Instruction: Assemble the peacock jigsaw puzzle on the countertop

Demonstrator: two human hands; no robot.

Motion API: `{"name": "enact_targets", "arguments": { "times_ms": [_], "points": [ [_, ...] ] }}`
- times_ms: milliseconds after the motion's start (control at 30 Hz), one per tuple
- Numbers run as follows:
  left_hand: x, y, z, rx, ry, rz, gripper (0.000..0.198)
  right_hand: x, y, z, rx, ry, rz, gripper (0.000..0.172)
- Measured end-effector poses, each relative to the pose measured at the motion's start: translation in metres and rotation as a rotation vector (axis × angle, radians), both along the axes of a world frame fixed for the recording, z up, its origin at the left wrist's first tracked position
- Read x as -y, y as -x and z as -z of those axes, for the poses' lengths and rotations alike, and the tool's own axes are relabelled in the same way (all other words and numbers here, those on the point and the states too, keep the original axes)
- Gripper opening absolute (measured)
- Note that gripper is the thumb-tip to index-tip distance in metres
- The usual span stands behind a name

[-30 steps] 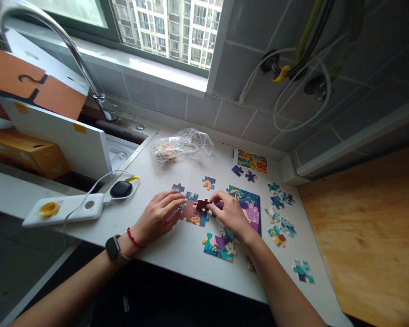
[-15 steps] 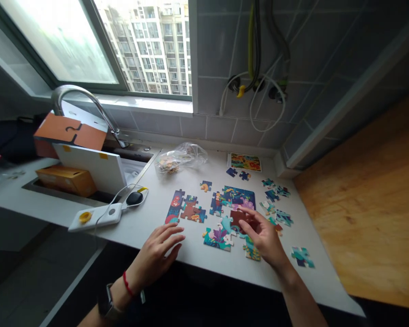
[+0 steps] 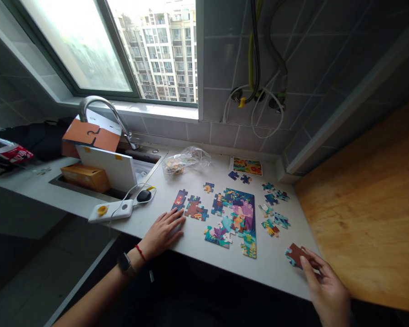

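My right hand (image 3: 327, 277) pinches a brown jigsaw piece (image 3: 297, 255) between thumb and fingers at the counter's right front. A teal-patterned piece (image 3: 288, 254) shows from beneath its left side, mostly hidden. My left hand (image 3: 163, 231) lies with fingers stretched out on the counter, fingertips at the lower end of a blue and red puzzle strip (image 3: 179, 200). Right of that are a joined brown section (image 3: 195, 208) and the largest joined section (image 3: 244, 209), with a pink creature. A purple-plant section (image 3: 218, 236) adjoins its lower left.
Several loose pieces (image 3: 271, 199) lie right of the largest section. A picture card (image 3: 247, 166) and a clear bag (image 3: 186, 160) of pieces are farther back. At left, a power strip (image 3: 114, 210) with a cable lies before the sink, which holds boxes (image 3: 85, 177).
My right hand has carried the brown piece from over the joined puzzle to the lower right, onto or just above the loose teal piece. My left hand has settled flatter, slightly forward.
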State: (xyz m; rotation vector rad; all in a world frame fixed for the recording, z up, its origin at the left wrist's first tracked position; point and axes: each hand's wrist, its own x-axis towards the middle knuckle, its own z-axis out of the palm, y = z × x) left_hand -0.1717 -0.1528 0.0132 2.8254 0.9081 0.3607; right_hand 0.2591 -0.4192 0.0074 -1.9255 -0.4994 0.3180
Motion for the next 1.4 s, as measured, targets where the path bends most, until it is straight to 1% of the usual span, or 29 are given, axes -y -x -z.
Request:
{"name": "enact_targets", "arguments": {
  "times_ms": [67, 167, 267, 367, 433, 500, 600, 667, 733, 767, 867, 933, 967, 1033, 1067, 1167, 1233, 1300, 1333, 1400],
  "points": [
    [-0.003, 0.007, -0.002, -0.002, 0.006, 0.006, 0.042, -0.005, 0.000, 0.006, 0.079, 0.000, 0.080, 0.079],
    [-0.006, 0.014, -0.001, 0.021, 0.003, 0.011, 0.039, -0.014, 0.001, 0.010, 0.167, -0.003, 0.138, 0.085],
    [-0.008, 0.015, 0.002, 0.072, 0.001, 0.016, 0.038, -0.021, 0.005, 0.007, 0.198, 0.029, 0.163, 0.086],
    [-0.010, 0.007, 0.003, 0.117, 0.015, 0.049, 0.037, -0.024, 0.004, 0.000, 0.190, 0.025, 0.167, 0.081],
    [-0.010, -0.001, 0.002, 0.159, 0.032, 0.102, 0.035, -0.028, -0.001, -0.005, 0.157, -0.012, 0.156, 0.076],
    [-0.007, -0.010, -0.002, 0.204, 0.061, 0.182, 0.033, -0.034, -0.011, -0.009, 0.090, -0.028, 0.143, 0.072],
    [0.004, -0.022, -0.006, 0.234, 0.126, 0.325, 0.031, -0.045, -0.024, -0.014, 0.001, 0.010, 0.165, 0.071],
    [0.014, -0.029, -0.008, 0.231, 0.172, 0.413, 0.031, -0.053, -0.026, -0.018, -0.027, 0.018, 0.195, 0.069],
    [0.022, -0.032, -0.009, 0.224, 0.205, 0.471, 0.031, -0.060, -0.020, -0.024, -0.054, -0.011, 0.199, 0.064],
    [0.024, -0.033, -0.010, 0.220, 0.214, 0.491, 0.031, -0.063, -0.013, -0.027, -0.073, -0.028, 0.179, 0.061],
    [0.022, -0.033, -0.011, 0.213, 0.228, 0.517, 0.031, -0.075, 0.022, -0.039, -0.195, -0.105, 0.104, 0.055],
    [0.015, -0.033, -0.013, 0.224, 0.231, 0.504, 0.031, -0.085, 0.052, -0.048, -0.319, -0.156, 0.030, 0.058],
    [0.010, -0.032, -0.014, 0.234, 0.232, 0.485, 0.031, -0.090, 0.067, -0.052, -0.374, -0.173, -0.028, 0.063],
    [0.003, -0.031, -0.015, 0.259, 0.230, 0.431, 0.031, -0.099, 0.092, -0.059, -0.446, -0.185, -0.145, 0.080],
    [0.001, -0.031, -0.015, 0.269, 0.229, 0.403, 0.031, -0.103, 0.103, -0.062, -0.458, -0.173, -0.188, 0.083],
    [0.002, -0.028, -0.015, 0.301, 0.225, 0.329, 0.030, -0.112, 0.123, -0.066, -0.488, -0.126, -0.305, 0.071],
    [0.010, -0.025, -0.016, 0.348, 0.248, 0.288, 0.031, -0.117, 0.132, -0.066, -0.514, -0.110, -0.356, 0.065],
    [0.024, -0.024, -0.019, 0.432, 0.343, 0.231, 0.029, -0.121, 0.141, -0.064, -0.544, -0.101, -0.399, 0.064],
    [0.032, -0.025, -0.020, 0.483, 0.428, 0.188, 0.027, -0.123, 0.147, -0.063, -0.559, -0.097, -0.421, 0.064],
    [0.047, -0.028, -0.023, 0.577, 0.655, 0.070, 0.023, -0.127, 0.161, -0.062, -0.588, -0.089, -0.472, 0.064]
  ]
}}
